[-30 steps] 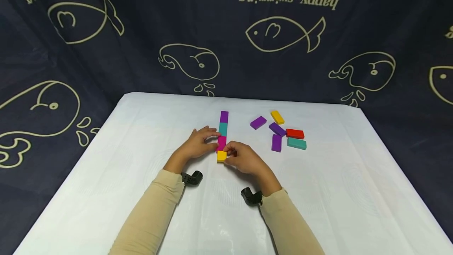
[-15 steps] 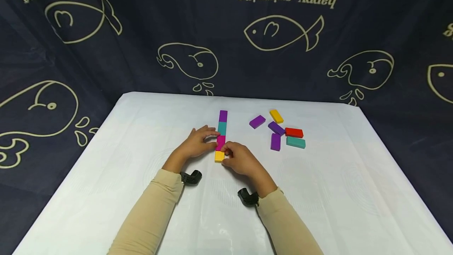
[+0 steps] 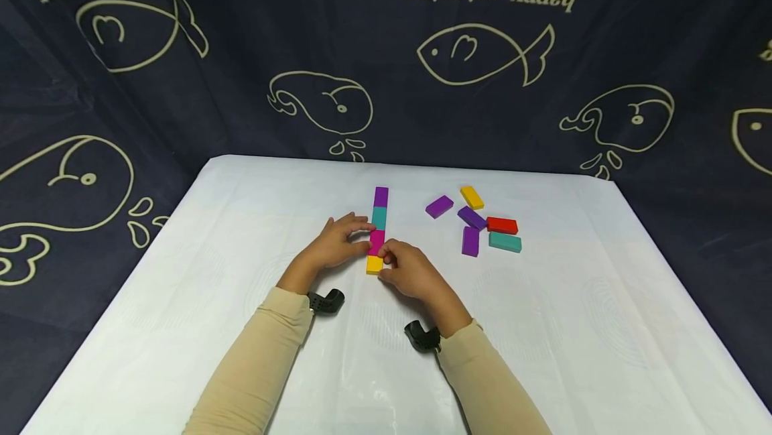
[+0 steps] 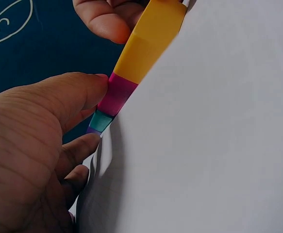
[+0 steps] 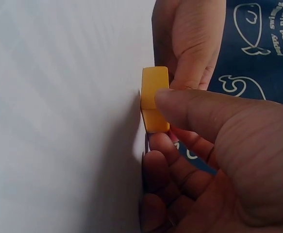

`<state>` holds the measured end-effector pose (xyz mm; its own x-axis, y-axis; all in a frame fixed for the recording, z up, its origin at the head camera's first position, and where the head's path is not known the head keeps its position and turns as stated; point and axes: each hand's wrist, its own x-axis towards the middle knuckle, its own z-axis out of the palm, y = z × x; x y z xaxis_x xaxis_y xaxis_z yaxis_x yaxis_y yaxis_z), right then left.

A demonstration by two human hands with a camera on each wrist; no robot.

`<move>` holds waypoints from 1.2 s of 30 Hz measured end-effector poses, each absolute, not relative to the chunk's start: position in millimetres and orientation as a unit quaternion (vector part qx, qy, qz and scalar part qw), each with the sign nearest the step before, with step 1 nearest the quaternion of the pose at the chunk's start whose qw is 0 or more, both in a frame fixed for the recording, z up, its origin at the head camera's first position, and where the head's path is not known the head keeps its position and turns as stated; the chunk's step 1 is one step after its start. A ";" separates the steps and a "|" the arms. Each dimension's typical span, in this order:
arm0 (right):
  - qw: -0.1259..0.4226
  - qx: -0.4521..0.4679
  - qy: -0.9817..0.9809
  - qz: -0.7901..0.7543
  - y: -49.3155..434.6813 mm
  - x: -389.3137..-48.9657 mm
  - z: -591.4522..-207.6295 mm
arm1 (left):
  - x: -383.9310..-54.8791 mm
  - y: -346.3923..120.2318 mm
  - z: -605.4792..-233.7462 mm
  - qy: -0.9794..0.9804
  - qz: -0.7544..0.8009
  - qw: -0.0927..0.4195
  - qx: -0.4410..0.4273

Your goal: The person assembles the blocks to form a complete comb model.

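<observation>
While the right hand (image 3: 411,271) pinches the yellow block (image 3: 374,265) at the row's six o'clock end, the left hand (image 3: 330,246), fingers loosely spread, touches the pink block (image 3: 376,242) from nine o'clock; teal block (image 3: 378,218), purple block (image 3: 381,196) toward twelve.

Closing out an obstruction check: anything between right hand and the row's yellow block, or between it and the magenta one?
Nothing visible: the right hand holds the yellow block, which meets the magenta block, no gap showing.
</observation>
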<state>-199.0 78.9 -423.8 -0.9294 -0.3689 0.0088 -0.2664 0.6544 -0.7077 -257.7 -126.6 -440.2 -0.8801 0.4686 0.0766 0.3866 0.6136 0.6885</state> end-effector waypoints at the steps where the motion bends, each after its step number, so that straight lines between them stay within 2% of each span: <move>1: 0.070 -0.172 0.907 -0.378 78.7 -199.3 -424.1 | -258.0 -126.5 -440.4 0.897 0.369 0.056 0.238; 25: 0.083 -0.165 0.893 -0.410 86.3 -201.3 -418.0 | -257.1 -127.2 -440.3 0.891 0.385 0.059 0.235; 30: 0.077 -0.137 0.892 -0.424 100.8 -205.5 -414.1 | -256.5 -127.3 -438.9 0.885 0.396 0.068 0.234; 36: 0.043 -0.101 0.892 -0.439 123.4 -208.2 -407.6 | -252.1 -126.6 -434.4 0.888 0.380 0.099 0.238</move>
